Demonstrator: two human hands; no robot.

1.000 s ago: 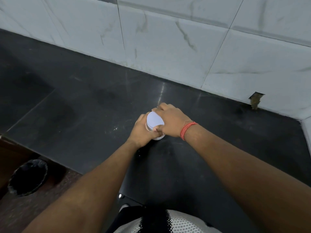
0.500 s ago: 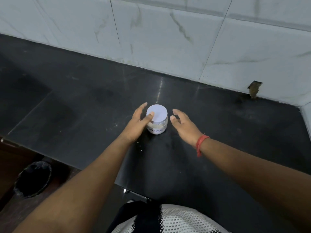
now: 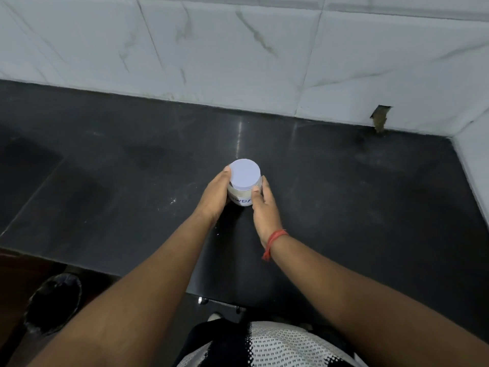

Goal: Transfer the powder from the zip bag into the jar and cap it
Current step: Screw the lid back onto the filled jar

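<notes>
From the head camera, the jar [image 3: 244, 190] stands upright on the black counter [image 3: 344, 197], its long axis vertical, with the white lid [image 3: 245, 175] sitting flat on top. It lies directly between the two hands, ahead of both wrists and about equally near to each. The left hand [image 3: 215, 194] cups the jar's left side, fingers curved round the wall with the tips up by the lid's edge. The right hand [image 3: 264, 210] lies against the right side, thumb pressed on the front wall just below the lid; the other fingers are hidden behind the jar, so how far they wrap I cannot tell. Pale powder shows through the wall above a handwritten label. By my judgement the jar is filled and capped, and what remains is checking the lid or letting go.

No zip bag is in view. A few white specks lie on the counter just left of the jar. The tiled wall [image 3: 238, 62] stands well behind, and a dark bin [image 3: 53, 303] sits on the floor, lower left. Nothing stands in the hands' way.
</notes>
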